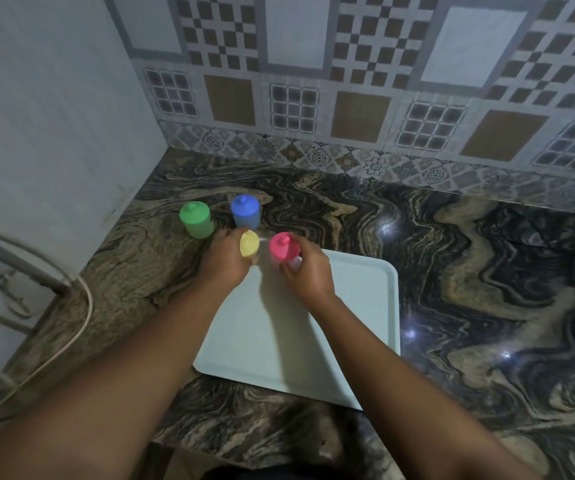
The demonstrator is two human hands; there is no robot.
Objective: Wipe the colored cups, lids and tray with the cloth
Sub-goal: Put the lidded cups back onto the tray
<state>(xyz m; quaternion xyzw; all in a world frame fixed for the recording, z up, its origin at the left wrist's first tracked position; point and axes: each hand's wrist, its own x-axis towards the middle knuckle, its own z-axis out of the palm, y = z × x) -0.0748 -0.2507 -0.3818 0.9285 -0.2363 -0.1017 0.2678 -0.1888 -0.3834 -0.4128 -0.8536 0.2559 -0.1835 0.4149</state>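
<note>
While the left hand point(225, 259) curls round the yellow cup point(249, 244) at the far left corner of the tray point(348, 306), the right hand point(308, 271) grips the lidded pink cup point(281, 249) just beside it, over the tray's far edge; whether either cup touches the tray I cannot tell. Green cup point(196, 220) and blue cup point(245, 212) stand lidded toward the far left corner of the bench point(452, 289), side by side, just beyond the hands; the tray lies flat near the bench's front edge.
</note>
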